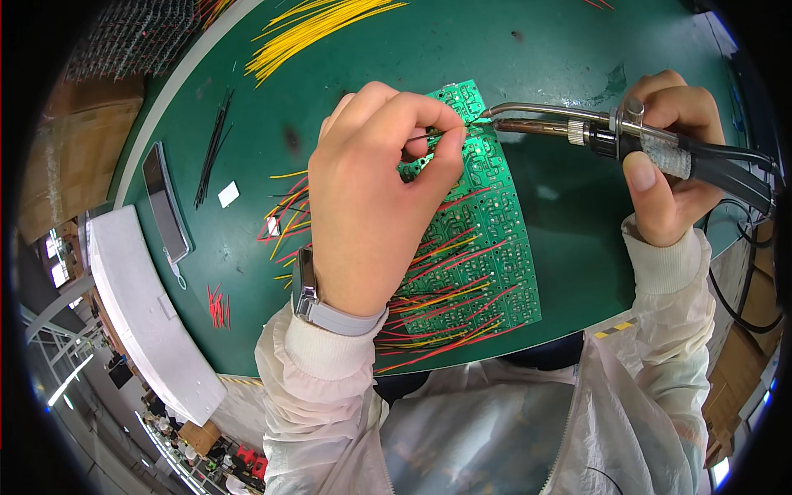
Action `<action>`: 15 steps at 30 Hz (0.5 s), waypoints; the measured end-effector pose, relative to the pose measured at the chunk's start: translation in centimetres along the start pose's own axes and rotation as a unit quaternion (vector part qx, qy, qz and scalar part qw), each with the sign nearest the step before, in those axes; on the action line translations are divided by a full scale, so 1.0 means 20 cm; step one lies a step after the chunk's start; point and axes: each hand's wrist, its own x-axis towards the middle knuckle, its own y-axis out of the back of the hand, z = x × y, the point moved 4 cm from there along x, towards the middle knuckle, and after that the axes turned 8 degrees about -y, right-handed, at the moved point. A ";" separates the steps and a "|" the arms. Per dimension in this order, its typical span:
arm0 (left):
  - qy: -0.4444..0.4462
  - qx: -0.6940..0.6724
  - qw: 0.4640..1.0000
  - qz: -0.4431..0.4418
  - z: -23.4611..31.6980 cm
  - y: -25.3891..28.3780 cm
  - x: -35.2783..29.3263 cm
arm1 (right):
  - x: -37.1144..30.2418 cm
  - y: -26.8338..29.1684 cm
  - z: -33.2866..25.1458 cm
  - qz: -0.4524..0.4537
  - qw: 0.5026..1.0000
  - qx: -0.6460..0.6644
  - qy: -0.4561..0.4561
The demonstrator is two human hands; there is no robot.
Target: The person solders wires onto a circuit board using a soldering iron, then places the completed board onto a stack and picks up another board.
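A green circuit board panel (516, 247) lies on the green work table, with red, yellow and black wires attached along it and trailing left. My left hand (379, 165) is over the panel's upper left, thumb and forefinger pinching a thin black wire (424, 135) against the board. In my right hand (681, 153) is a soldering iron (615, 136) with a curved metal solder feed tube (536, 108) along it. Its tip meets the board's upper part, close to the wire's end. The exact joint is too small to make out.
Bundled yellow wires (322, 29) lie at the far side, black wires (214, 148) and short red wires (218, 307) at the left. A phone (166, 202) rests near the left edge, beside a white foam strip (148, 305). Black cables (742, 309) hang at the right.
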 end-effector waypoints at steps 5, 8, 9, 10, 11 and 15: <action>-0.007 0.005 1.000 0.005 0.01 0.00 0.00 | 0.00 0.00 0.00 -0.005 1.000 0.005 -0.004; -0.008 0.008 1.000 0.008 0.01 0.00 0.00 | 0.01 0.00 -0.01 -0.009 1.000 -0.004 0.013; -0.009 0.008 1.000 0.008 0.01 0.00 0.00 | 0.01 0.00 -0.01 -0.009 1.000 -0.002 0.012; -0.009 0.004 1.000 0.009 0.01 0.00 0.00 | 0.00 0.00 -0.01 -0.010 1.000 0.001 0.010; -0.010 0.000 1.000 0.009 0.01 0.00 0.00 | 0.01 0.00 -0.01 -0.010 1.000 0.002 0.009; -0.014 0.008 1.000 0.009 0.01 0.00 0.00 | 0.01 0.00 -0.01 -0.016 1.000 0.001 0.017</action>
